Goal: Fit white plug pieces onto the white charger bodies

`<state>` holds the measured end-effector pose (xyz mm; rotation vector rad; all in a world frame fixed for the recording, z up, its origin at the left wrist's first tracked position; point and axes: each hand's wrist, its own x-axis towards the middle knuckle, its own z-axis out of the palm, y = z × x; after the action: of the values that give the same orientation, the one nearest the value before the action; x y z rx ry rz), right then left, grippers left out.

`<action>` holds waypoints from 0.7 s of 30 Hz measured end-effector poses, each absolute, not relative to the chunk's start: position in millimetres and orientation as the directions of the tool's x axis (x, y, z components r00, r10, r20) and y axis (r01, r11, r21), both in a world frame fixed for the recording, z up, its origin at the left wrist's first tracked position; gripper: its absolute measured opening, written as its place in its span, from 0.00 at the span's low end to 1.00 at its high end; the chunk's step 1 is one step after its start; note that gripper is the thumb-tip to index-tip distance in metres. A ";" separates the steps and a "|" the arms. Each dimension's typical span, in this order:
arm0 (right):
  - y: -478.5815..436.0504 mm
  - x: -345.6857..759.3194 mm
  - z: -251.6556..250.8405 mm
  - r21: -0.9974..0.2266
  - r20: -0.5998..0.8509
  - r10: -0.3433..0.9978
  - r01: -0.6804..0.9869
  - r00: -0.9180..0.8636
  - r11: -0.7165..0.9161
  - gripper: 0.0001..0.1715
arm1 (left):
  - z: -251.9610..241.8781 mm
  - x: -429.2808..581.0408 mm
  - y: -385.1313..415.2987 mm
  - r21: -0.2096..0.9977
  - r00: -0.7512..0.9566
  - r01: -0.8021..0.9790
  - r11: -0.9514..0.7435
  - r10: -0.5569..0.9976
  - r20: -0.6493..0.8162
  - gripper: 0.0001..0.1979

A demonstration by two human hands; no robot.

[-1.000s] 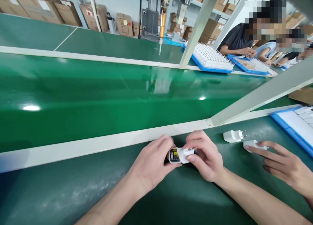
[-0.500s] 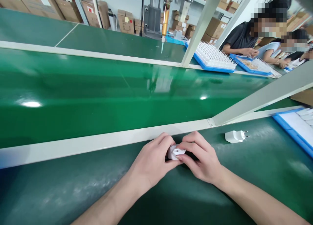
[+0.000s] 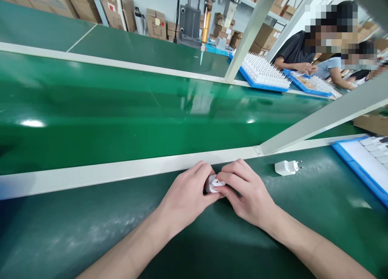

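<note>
The fingers (image 3: pixel 226 181) of both hands are clamped on a small white charger (image 3: pixel 214 183), held between the left hand (image 3: pixel 189 196) and right hand (image 3: pixel 247 194) just above the green bench (image 3: pixel 212 246), beside the pale rail (image 3: pixel 121 170). If the squeeze is uneven, the shell could be pinched askew or slip out. A second charger (image 3: pixel 286 167) lying near the right hand could be knocked.

Charger (image 3: pixel 214 183): white plastic, smooth, slight sheen. Second charger (image 3: pixel 285 167): same white plastic, two metal pins. Counter (image 3: pixel 91 230): dark green mat, matt, scuffed whitish in patches. Conveyor belt (image 3: pixel 121 117): green, glossy, reflective. Rail (image 3: pixel 121 170): pale painted metal. Tray (image 3: pixel 357 170): blue plastic. Boxes (image 3: pixel 156 26): brown cardboard.
</note>
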<state>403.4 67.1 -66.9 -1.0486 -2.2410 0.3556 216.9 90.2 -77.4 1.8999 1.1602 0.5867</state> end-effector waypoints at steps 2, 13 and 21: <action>67.6 403.5 -69.1 -0.503 0.433 0.764 0.575 -0.478 0.645 0.07 | -77.4 216.7 90.2 0.829 0.467 0.503 -0.245 0.884 -0.022 0.11; 69.2 403.8 -82.8 -0.731 0.416 0.845 0.429 -0.336 0.531 0.02 | -77.0 214.5 89.3 0.825 0.469 0.504 -0.256 0.883 -0.012 0.11; 69.5 405.6 -83.4 -0.681 0.438 0.814 0.451 -0.381 0.578 0.07 | -77.7 215.0 89.6 0.810 0.471 0.524 -0.264 0.882 -0.018 0.09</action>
<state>405.6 69.5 -83.4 -1.0069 -2.0272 0.5915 215.0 89.6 -77.7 1.9330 1.1701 0.5758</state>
